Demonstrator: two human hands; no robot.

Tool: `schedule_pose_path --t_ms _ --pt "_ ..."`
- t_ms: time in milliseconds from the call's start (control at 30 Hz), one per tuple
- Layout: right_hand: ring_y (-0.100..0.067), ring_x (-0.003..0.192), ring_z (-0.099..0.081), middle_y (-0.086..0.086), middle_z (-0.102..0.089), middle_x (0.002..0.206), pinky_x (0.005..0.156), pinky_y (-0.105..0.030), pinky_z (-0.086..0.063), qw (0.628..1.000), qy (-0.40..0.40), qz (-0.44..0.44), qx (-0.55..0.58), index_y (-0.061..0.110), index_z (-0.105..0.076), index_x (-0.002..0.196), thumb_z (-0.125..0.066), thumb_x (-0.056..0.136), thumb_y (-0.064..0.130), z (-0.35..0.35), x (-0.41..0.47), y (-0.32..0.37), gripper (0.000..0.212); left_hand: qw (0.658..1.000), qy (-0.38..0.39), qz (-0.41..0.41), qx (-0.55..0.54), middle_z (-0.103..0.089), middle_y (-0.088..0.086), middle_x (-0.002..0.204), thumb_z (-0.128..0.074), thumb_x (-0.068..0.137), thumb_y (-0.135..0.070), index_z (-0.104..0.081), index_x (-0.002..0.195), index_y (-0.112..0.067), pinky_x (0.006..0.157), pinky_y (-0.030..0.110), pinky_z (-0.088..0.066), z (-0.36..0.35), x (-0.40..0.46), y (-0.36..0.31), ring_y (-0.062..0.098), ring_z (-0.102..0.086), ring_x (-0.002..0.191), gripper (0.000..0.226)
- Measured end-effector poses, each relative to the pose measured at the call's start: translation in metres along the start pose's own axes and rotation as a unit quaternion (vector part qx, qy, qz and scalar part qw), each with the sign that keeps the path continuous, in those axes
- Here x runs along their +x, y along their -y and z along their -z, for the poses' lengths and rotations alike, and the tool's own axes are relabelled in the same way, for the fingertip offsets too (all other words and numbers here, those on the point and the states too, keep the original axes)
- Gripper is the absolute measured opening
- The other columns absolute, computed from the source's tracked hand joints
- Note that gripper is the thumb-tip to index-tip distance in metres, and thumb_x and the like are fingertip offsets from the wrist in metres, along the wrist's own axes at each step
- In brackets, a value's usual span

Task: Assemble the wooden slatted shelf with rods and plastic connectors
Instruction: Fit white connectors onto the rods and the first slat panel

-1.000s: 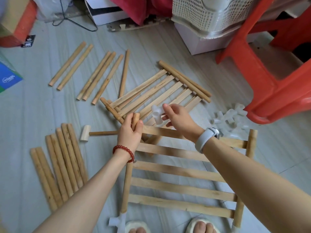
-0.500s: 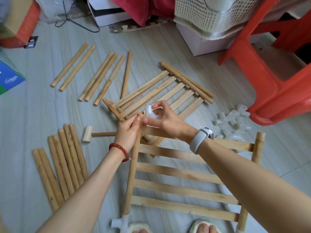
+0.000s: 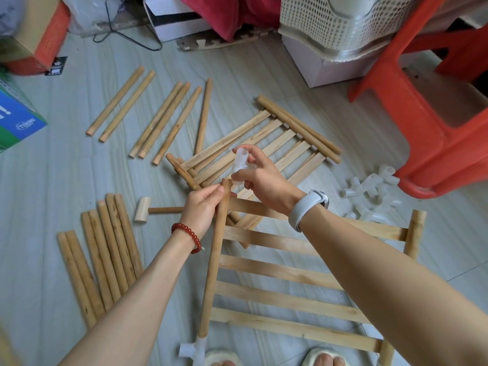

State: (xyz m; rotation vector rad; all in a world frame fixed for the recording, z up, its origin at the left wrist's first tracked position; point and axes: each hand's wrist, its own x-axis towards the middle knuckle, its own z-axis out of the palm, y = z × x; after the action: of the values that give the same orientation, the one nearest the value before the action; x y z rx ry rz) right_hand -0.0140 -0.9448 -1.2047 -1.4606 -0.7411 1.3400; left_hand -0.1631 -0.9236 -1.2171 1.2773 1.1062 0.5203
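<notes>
A wooden slatted shelf panel [image 3: 277, 270] stands tilted in front of me, near my feet. My left hand [image 3: 202, 207] grips the top of its left side rod [image 3: 214, 260]. My right hand [image 3: 260, 175] holds a translucent plastic connector [image 3: 240, 162] against that rod's upper end. Another white connector [image 3: 192, 350] sits on the rod's bottom end. A second slatted panel [image 3: 253, 143] lies flat on the floor behind my hands.
Loose rods [image 3: 148, 112] lie at the upper left and thicker rods [image 3: 103, 254] at the lower left. A small wooden mallet [image 3: 148, 209] rests left of my hand. A pile of connectors [image 3: 369, 191] lies by the red plastic stool [image 3: 433, 122]. Boxes and a basket line the back.
My right hand brought the connector from right of the rod over to its top end. The left hand slid slightly on the rod, and the panel tilted a little.
</notes>
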Motion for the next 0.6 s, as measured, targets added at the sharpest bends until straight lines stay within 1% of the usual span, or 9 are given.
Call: schedule_pose_path --t_ms 67,133,200,267,333,367,433,500,600 --pt "-0.013 0.066 -0.042 -0.003 -0.047 0.089 0.059 -0.024 -0.034 0.998 -0.009 0.005 0.055 0.016 -0.054 0.106 -0.055 0.086 -0.001 -0.0016 0.0014 0.0016 0.026 1.0 -0.002 -0.001 -0.002 -0.072 0.006 0.092 -0.044 0.099 -0.013 -0.071 0.086 -0.028 0.086 0.036 -0.052 0.0001 0.0008 0.001 0.027 -0.065 0.099 0.033" --pt "-0.013 0.068 -0.047 -0.005 -0.047 0.091 0.062 -0.024 -0.041 0.997 -0.021 0.021 0.071 0.014 -0.055 0.103 -0.053 0.092 0.002 -0.004 0.0033 0.0039 0.016 1.0 -0.004 -0.003 0.002 -0.072 0.004 0.09 -0.044 0.099 -0.013 -0.07 0.086 -0.028 0.081 0.032 -0.053 -0.0008 0.0014 -0.0013 0.024 -0.065 0.097 0.033" --pt "-0.015 0.074 -0.052 -0.007 -0.049 0.093 0.067 -0.025 -0.05 0.996 -0.043 0.04 0.065 0.01 -0.056 0.104 -0.054 0.092 0.001 -0.0061 0.0027 0.0065 0.015 1.0 -0.003 -0.004 0.006 -0.071 0.002 0.089 -0.044 0.099 -0.014 -0.069 0.085 -0.026 0.072 0.025 -0.054 -0.0015 0.001 -0.0043 0.022 -0.065 0.094 0.031" --pt "-0.016 0.079 -0.054 -0.007 -0.051 0.096 0.073 -0.026 -0.055 0.996 -0.06 0.058 0.035 0.01 -0.056 0.104 -0.057 0.09 0.0 -0.0071 0.0015 0.008 0.017 1.0 0.0 -0.006 0.01 -0.071 0.004 0.09 -0.044 0.099 -0.013 -0.069 0.085 -0.025 0.069 0.022 -0.055 -0.0014 0.0008 -0.0051 0.024 -0.065 0.095 0.031" --pt "-0.018 0.086 -0.055 -0.002 -0.054 0.096 0.084 -0.034 -0.052 0.994 -0.063 0.089 -0.024 0.013 -0.057 0.1 -0.06 0.088 0.001 -0.007 0.001 0.0077 0.017 1.0 0.0 -0.008 0.013 -0.071 0.007 0.091 -0.044 0.099 -0.013 -0.069 0.083 -0.025 0.075 0.03 -0.057 -0.0008 0.0005 -0.0041 0.031 -0.065 0.097 0.032" --pt "-0.017 0.088 -0.054 0.002 -0.055 0.094 0.085 -0.033 -0.05 0.991 -0.06 0.106 -0.051 0.014 -0.057 0.097 -0.062 0.087 0.001 -0.0075 0.0006 0.0075 0.017 1.0 0.0 -0.008 0.017 -0.071 0.008 0.091 -0.044 0.099 -0.014 -0.069 0.082 -0.027 0.08 0.038 -0.056 -0.0005 0.0006 -0.0036 0.034 -0.065 0.098 0.033" --pt "-0.012 0.084 -0.053 0.007 -0.056 0.09 0.08 -0.026 -0.047 0.988 -0.053 0.128 -0.075 0.016 -0.057 0.094 -0.063 0.086 0.001 -0.0095 0.0001 0.0069 0.018 0.999 -0.002 -0.009 0.031 -0.071 0.009 0.092 -0.044 0.099 -0.014 -0.069 0.082 -0.029 0.088 0.045 -0.053 0.0008 0.0012 -0.0021 0.035 -0.065 0.099 0.034" --pt "-0.009 0.084 -0.054 0.01 -0.057 0.089 0.078 -0.02 -0.045 0.986 -0.053 0.135 -0.076 0.017 -0.058 0.094 -0.064 0.085 0.001 -0.0093 0.0002 0.0048 0.019 0.999 0.0 -0.009 0.037 -0.072 0.009 0.093 -0.043 0.099 -0.015 -0.069 0.083 -0.028 0.089 0.045 -0.053 0.0012 0.0014 -0.0004 0.032 -0.065 0.098 0.033" --pt "-0.01 0.095 -0.056 0.011 -0.061 0.096 0.089 -0.027 -0.047 0.984 -0.042 0.14 -0.103 0.018 -0.061 0.102 -0.063 0.086 0.002 -0.0048 0.0005 0.0009 0.022 0.999 0.008 -0.008 0.039 -0.072 0.009 0.091 -0.044 0.099 -0.014 -0.07 0.081 -0.026 0.086 0.044 -0.053 0.001 0.0025 -0.0006 0.034 -0.065 0.096 0.034"
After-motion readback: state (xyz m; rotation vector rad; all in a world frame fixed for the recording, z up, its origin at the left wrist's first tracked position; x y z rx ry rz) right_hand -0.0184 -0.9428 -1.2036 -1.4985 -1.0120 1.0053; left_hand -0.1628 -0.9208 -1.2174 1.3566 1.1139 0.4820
